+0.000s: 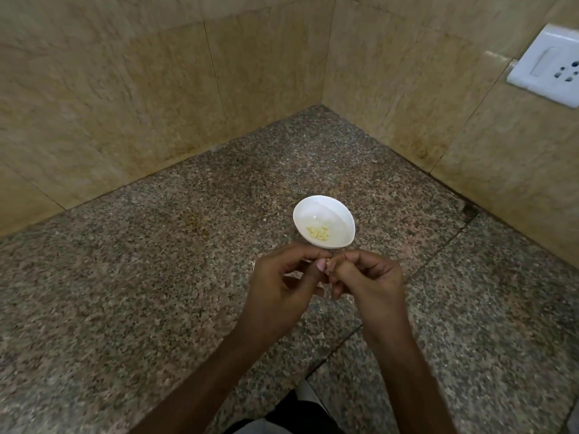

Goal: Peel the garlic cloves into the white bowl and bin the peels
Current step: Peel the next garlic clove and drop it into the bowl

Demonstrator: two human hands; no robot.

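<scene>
Garlic clove (327, 265), barely showing, pinched between fingertips of left hand (282, 278) and right hand (371, 277), over the worktop (156, 277) just short of the near rim of the white bowl (313, 208). Best: steady with one, strip skin with the other, peel kept out.

Warm, yellowish indoor light here, soft and even, on the dim side. The white bowl (324, 214) is the brightest spot, its inside nearly washed out. A glossy sheen on the socket plate (546, 67), upper right. Only faint shadow on the speckled tabletop (156, 277). Wall tiles (94, 89) smear soft towards the left edge, and the wide lens bends their joints outward at the corners.
</scene>
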